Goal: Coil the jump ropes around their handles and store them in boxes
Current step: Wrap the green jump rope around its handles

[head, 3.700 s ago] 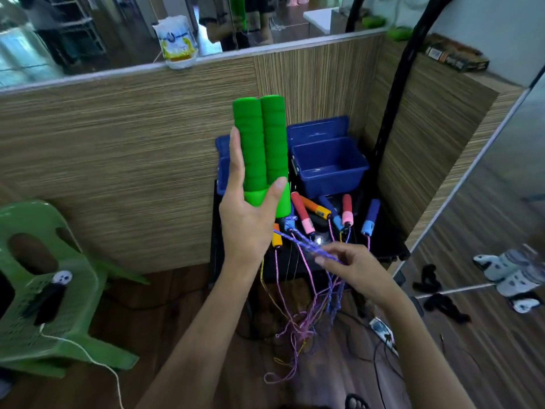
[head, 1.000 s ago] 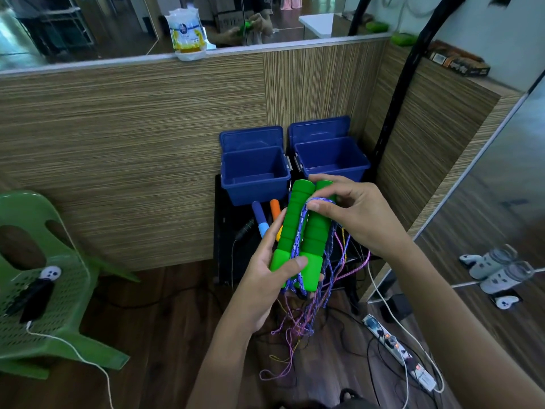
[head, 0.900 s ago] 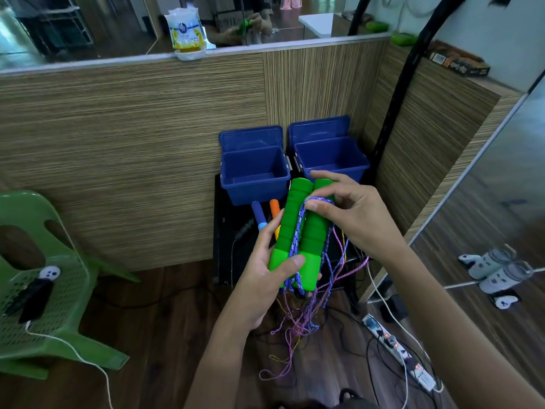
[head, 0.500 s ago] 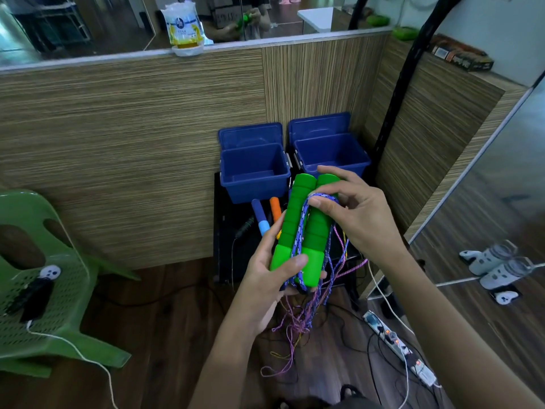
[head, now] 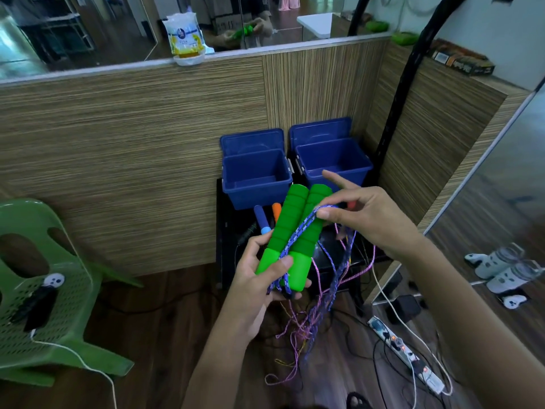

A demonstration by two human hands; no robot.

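While the left hand (head: 259, 278) grips the paired green handles (head: 298, 231) low, thumb pinning the blue rope (head: 298, 228), the right hand (head: 365, 219) pinches a loop near their tops. Recommend taut, side-by-side turns, slack fed steadily; both blue boxes (head: 256, 178) wait just behind.

A wood-grain panel wall (head: 132, 160) spans the rear of the scene and turns a corner at the right. A mirror (head: 88, 28) runs above its ledge. A packaged bag (head: 185, 35) stands on the ledge. The floor (head: 165, 335) is dark wood plank. A green plastic chair (head: 38, 293) stands at the left. A black pole (head: 410, 72) rises at the right corner. A power strip (head: 404, 352) lies on the floor at lower right, with cables. Lighting is dim and even.
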